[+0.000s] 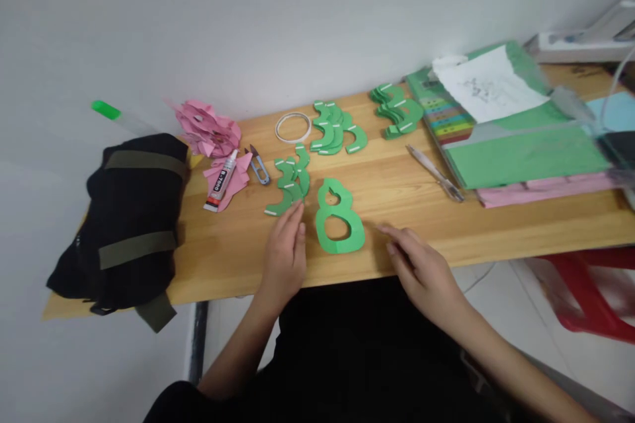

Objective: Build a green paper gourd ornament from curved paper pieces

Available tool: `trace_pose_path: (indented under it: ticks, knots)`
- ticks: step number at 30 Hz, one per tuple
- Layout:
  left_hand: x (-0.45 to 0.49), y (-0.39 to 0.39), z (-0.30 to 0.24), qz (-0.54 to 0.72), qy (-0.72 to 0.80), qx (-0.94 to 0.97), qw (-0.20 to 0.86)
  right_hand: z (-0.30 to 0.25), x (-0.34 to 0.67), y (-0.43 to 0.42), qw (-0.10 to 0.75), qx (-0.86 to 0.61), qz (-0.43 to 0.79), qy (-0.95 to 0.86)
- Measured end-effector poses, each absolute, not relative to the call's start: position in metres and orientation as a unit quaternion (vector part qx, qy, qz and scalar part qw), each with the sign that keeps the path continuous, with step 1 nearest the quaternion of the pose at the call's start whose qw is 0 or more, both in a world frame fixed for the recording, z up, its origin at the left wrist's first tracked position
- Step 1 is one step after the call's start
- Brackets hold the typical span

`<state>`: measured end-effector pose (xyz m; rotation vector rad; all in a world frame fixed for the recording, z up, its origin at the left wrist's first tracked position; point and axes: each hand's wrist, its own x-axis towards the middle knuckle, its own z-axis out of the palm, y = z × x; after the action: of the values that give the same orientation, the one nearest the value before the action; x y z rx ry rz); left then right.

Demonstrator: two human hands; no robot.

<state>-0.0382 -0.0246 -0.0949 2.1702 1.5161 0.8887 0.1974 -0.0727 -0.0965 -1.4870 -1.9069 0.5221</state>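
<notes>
A green paper cutout (323, 230) shaped like a figure 8 lies flat on the table between my hands. My left hand (285, 254) is left of it, fingers stretched out together, with the fingertips at the lower edge of a small group of curved green paper pieces (288, 192). I cannot tell if they touch. On the right, my right hand (421, 268) hovers near the table edge, index finger extended toward the cutout and thumb apart. No held thing is plain in either hand. White strips mark the ends of the curved pieces.
Two more groups of curved green pieces (327, 129) (399, 112) lie farther back, by a tape roll (276, 129). Pink paper (211, 132), a glue tube (221, 182), thread snips (258, 165) and a black bag (133, 211) are left; a pen (431, 168) and green sheets (526, 158) right.
</notes>
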Motion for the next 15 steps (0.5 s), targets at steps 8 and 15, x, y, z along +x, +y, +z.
trace_pose_path:
  ticks: [8, 15]
  knots:
    - [0.004, -0.018, -0.092, 0.225, 0.481, 0.814, 0.235, -0.109, 0.203, -0.059, 0.370, -0.598, 0.203, -0.681]
    - [0.035, -0.008, -0.097, 0.127, 0.524, 0.827, 0.162, -0.110, 0.200, -0.058, 0.372, -0.608, 0.189, -0.675]
